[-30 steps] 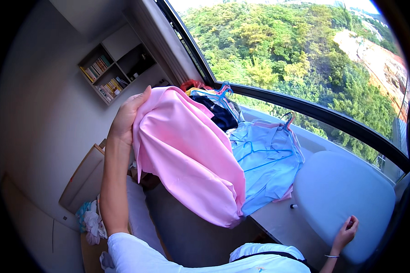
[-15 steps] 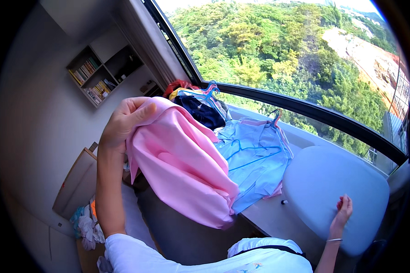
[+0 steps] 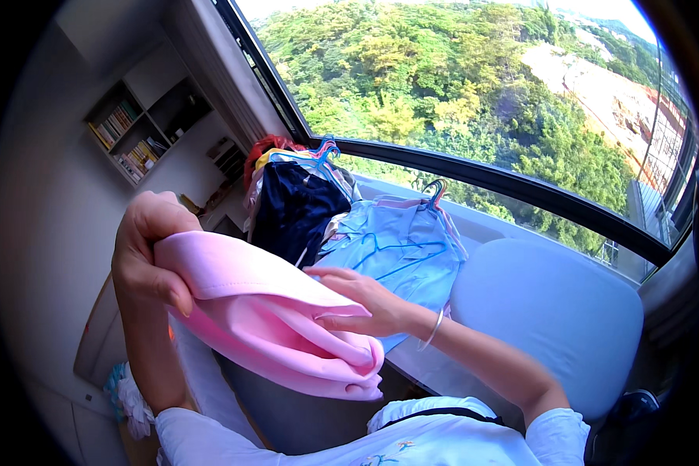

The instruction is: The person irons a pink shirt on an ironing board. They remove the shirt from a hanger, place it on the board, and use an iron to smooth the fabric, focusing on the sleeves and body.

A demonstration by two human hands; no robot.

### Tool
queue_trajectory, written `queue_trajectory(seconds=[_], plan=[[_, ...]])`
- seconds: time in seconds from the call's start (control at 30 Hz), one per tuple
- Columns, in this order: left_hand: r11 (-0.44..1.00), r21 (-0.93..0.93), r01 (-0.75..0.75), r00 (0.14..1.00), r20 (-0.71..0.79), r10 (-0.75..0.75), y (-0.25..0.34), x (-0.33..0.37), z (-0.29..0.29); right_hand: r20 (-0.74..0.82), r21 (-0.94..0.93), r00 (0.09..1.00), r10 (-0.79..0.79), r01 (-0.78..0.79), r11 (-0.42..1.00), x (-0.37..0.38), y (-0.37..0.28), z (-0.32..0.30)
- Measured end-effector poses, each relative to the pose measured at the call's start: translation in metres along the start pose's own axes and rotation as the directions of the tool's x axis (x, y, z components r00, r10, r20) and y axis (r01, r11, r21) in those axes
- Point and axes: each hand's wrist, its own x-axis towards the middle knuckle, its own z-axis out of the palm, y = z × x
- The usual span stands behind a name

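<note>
A pink shirt (image 3: 268,353) with a stitched, pointed collar hangs folded in front of me. My left hand (image 3: 149,252) is closed on it at the collar's left end, thumb in front. Reaching in from the right, my right hand (image 3: 377,301) touches the shirt beside the collar point. Its fingers are stretched out, partly hidden behind the pink cloth. Beyond it lies a stack of light blue shirts (image 3: 396,225) on hangers, with a blue hanger (image 3: 404,250) on top. Dark navy clothing (image 3: 295,210) lies to the left of that stack.
A pale blue padded board or cushion (image 3: 544,311) lies on the right, by the large window (image 3: 474,167). Several hangers (image 3: 328,149) stick up from the far pile of clothes. A wall shelf (image 3: 136,140) holds books. Crumpled white cloth (image 3: 136,400) lies at the lower left.
My right hand has come from the cushion at the right to the shirt. My left hand and the shirt have moved lower and left, and the collar now faces me.
</note>
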Motion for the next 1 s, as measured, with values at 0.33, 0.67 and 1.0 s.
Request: queue_trajectory(seconds=[0.33,0.67,1.0], plan=[[0.940,0.303,0.156,0.877,-0.480,0.010,-0.016,-0.049,-0.070,-0.318,0.584,0.740,0.593,-0.340,0.737,0.058,0.016,-0.112],[0.944,0.264,0.197,0.937,-0.333,-0.103,-0.044,-0.004,-0.033,-0.654,-0.033,0.706,0.271,-0.385,0.922,0.049,-0.066,-0.239],[0.968,0.014,0.249,0.965,-0.088,-0.247,-0.090,0.050,0.023,-0.113,-0.230,0.947,0.302,-0.320,0.919,0.014,-0.073,-0.173]])
